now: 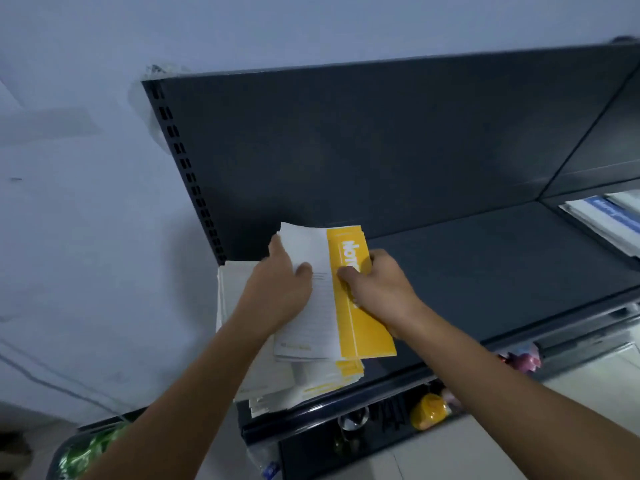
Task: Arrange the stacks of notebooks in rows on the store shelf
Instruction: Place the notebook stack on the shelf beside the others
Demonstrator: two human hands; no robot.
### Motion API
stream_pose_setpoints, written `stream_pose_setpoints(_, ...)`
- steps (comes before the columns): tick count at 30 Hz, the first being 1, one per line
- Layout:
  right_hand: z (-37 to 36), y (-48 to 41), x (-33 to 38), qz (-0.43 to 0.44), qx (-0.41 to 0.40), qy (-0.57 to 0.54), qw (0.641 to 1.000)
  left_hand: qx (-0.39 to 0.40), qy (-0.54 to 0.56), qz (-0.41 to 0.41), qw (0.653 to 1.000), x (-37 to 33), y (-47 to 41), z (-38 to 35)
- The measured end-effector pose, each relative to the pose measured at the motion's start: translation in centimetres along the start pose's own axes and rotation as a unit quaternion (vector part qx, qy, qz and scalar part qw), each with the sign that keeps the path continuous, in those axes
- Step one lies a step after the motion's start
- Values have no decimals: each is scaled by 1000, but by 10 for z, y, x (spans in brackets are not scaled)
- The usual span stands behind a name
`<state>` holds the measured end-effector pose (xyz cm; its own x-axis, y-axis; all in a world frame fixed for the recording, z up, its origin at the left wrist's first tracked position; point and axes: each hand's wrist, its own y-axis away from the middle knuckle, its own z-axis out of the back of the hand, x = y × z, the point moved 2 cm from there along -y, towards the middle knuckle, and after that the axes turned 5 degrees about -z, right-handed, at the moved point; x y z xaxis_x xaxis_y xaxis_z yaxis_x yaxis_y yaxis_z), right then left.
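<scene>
Left hand (pixel 280 292) gripping the white edge of a yellow-and-white paper notebook bundle (pixel 332 306), right hand (pixel 377 289) pinching its yellow spine, over the ragged white stack (pixel 311 382), left end of the dark grey metal shelf (pixel 485 271). Mid-placement, likely; next: squaring it flush, rows rightward.

Dim, bluish cast; wide-angle warp at edges.

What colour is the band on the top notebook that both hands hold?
Yellow with white lettering: the band on the top notebook, best in the head view.
</scene>
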<state>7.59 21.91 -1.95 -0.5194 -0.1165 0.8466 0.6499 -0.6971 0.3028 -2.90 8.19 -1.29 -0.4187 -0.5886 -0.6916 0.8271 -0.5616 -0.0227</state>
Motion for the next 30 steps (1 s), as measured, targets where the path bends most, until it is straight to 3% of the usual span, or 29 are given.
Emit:
stream_pose_setpoints(4, 58, -3, -20, 8, -83, 56, 995, -4, -95, -52, 994, -51, -4, -35)
stream_pose_setpoints(12, 200, -8, -79, -4, -186, 149, 971, 21, -129, -166, 977, -178, -6, -136)
stream_pose_setpoints(22, 401, -37, -199, -60, -228, 180, 955, 93, -138, -214, 962, -340, 0, -313)
stream_pose_setpoints(30, 509, -69, -248, -84, -244, 169, 951, 128, -144, -226, 955, -429, -18, -397)
